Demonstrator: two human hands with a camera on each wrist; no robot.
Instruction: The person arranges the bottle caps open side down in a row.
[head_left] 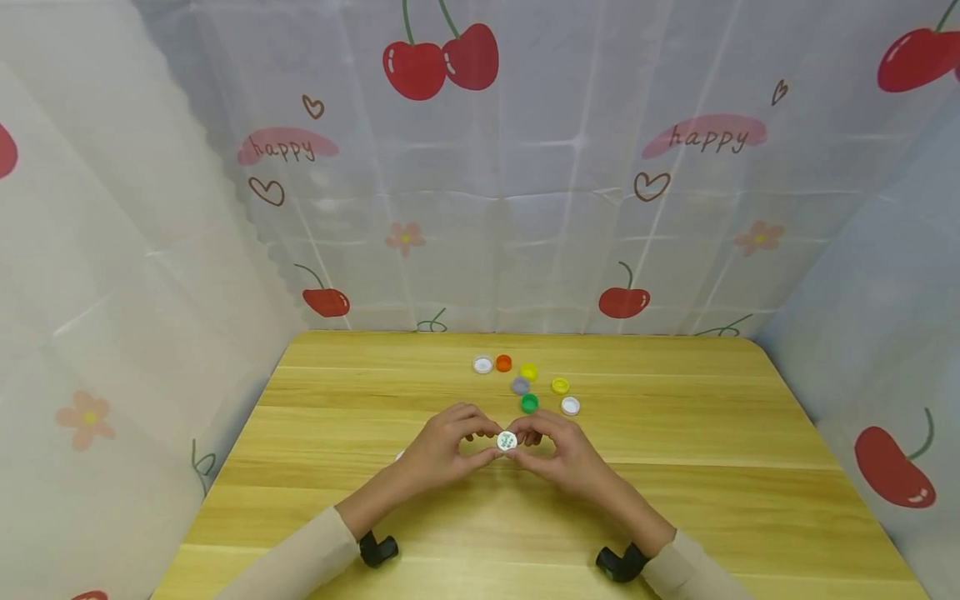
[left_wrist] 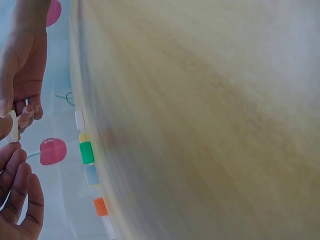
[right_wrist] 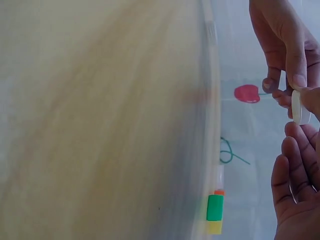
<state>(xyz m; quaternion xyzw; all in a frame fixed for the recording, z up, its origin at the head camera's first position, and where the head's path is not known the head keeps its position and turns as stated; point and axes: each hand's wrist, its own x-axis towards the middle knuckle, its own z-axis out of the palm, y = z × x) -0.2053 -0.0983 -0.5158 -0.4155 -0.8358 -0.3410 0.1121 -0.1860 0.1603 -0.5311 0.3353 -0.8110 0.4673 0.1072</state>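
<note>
Both hands meet over the middle of the table and pinch one small white bottle cap (head_left: 507, 441), its round face with green print turned up toward the head camera. My left hand (head_left: 448, 442) grips its left edge between thumb and index finger; my right hand (head_left: 553, 446) grips the right edge the same way. Edge-on, the white cap shows as a thin pale disc in the left wrist view and the right wrist view. The other fingers of both hands curve loosely. Just beyond the hands lies a green cap (head_left: 529, 403).
On the wooden table (head_left: 315, 500) behind the hands lie an orange cap (head_left: 504, 363), a grey cap (head_left: 521, 386), two yellow caps and white caps (head_left: 571, 406). A white piece (head_left: 400, 456) peeks out beside the left forearm. Cherry-patterned curtains (head_left: 495, 208) enclose the back and sides.
</note>
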